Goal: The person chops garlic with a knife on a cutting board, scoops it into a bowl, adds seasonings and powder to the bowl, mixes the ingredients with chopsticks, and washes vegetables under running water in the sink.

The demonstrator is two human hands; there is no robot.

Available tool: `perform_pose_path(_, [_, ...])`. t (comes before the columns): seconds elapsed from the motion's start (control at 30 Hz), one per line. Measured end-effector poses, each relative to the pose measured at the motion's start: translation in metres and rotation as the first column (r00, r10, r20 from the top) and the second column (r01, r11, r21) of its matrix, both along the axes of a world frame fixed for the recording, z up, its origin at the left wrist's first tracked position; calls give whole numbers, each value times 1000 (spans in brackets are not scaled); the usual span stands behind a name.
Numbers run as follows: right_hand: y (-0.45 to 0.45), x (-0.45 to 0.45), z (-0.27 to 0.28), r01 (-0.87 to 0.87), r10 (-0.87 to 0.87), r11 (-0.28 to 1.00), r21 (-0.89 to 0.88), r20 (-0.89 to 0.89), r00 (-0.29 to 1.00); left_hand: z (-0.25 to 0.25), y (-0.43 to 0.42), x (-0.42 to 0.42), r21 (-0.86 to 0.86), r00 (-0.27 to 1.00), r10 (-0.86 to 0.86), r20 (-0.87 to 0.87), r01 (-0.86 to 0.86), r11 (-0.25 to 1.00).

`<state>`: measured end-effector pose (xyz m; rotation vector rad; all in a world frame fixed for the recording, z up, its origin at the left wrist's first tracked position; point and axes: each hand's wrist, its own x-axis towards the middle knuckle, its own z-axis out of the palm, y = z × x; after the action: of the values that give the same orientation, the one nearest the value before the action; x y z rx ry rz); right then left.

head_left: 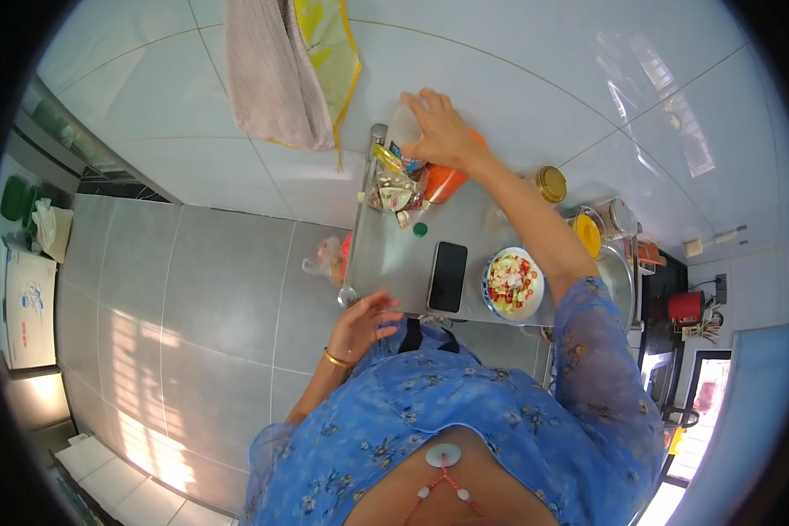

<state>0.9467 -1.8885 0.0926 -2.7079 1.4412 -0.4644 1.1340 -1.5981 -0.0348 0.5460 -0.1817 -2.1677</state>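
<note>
My right hand (440, 133) reaches to the back left corner of the metal table (386, 254), its fingers curled around a whitish translucent container (401, 130) with a blue label low down. Right beside it are an orange container (447, 182) and some plastic packets (394, 188). A small green cap (420, 230) lies on the table in front of them. My left hand (364, 329), a gold bangle at its wrist, hangs by the front edge with fingers apart, holding nothing. Below my right forearm stands a patterned bowl (486, 294) of chopped pale pieces and red chilli rings, topped with white powder.
A black-screened phone (448, 277) lies left of the bowl. Jars with a gold lid (550, 184) and a yellow lid (586, 235) stand at the right. A towel (280, 79) hangs on the tiled wall. A plastic bag (329, 259) hangs at the table's left side.
</note>
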Motion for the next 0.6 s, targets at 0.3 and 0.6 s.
perform_pose_path(0.3, [-8, -2, -46, 20, -21, 1000, -8, -163, 986, 16, -13, -10, -34, 975, -104, 195, 112, 993])
perform_pose_path(0.6, [70, -67, 22, 60, -72, 989, 135, 87, 994, 2, -48, -113, -14, 874, -447, 189, 458, 889])
